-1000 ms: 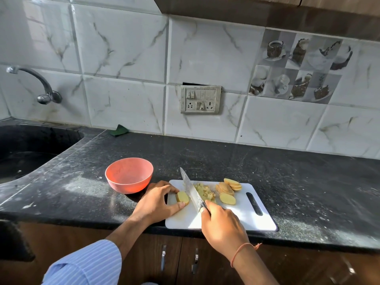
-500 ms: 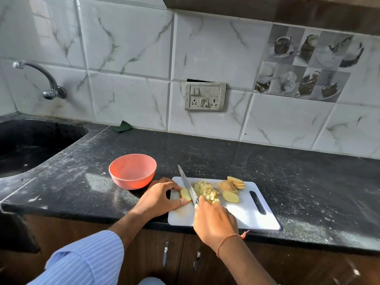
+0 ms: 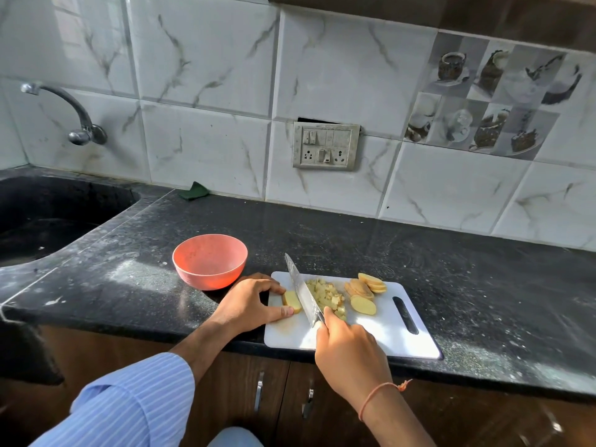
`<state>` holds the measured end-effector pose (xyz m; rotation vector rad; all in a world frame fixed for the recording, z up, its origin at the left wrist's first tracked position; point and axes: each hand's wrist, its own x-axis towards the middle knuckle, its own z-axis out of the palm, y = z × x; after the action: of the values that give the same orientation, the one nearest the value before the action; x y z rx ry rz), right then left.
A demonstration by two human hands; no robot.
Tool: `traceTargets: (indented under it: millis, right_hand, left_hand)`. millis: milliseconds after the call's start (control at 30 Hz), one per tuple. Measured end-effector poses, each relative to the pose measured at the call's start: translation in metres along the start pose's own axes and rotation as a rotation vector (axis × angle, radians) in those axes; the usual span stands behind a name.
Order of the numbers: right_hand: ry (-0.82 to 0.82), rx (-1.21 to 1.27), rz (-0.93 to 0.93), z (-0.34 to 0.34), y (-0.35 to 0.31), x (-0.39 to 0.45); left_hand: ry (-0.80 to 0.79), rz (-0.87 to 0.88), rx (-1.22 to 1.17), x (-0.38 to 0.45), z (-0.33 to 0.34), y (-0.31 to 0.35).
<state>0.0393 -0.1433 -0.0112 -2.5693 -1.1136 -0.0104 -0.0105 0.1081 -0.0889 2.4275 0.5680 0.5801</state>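
A white cutting board lies at the counter's front edge. My left hand pinches a potato piece on the board's left side, between thumb and fingers. My right hand grips the handle of a knife, whose blade lies tilted against the right side of that piece. Right of the blade sits a heap of diced potato. Further right lie several potato slices.
An empty pink bowl stands on the black counter just left of the board. A dark sink with a tap is at the far left. A green scrub pad lies by the tiled wall.
The knife has stayed against the potato piece held by my left hand, its blade angle shifting slightly. The diced heap beside the blade looks a little larger. The camera view shifted slightly.
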Motion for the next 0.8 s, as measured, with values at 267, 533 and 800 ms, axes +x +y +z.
traceTargets:
  millis: [267, 533, 800]
  right_hand:
    - [-0.081, -0.062, 0.016, 0.003, -0.011, 0.016]
    - [-0.069, -0.155, -0.03, 0.005, -0.006, 0.009]
    - [-0.043, -0.08, 0.009, 0.003, -0.008, 0.004]
  left_hand:
    - [-0.014, -0.02, 0.001, 0.003, 0.001, 0.001]
    - [-0.039, -0.063, -0.018, 0.001, 0.0, 0.0]
    - [-0.048, -0.055, -0.009, 0.002, -0.002, -0.002]
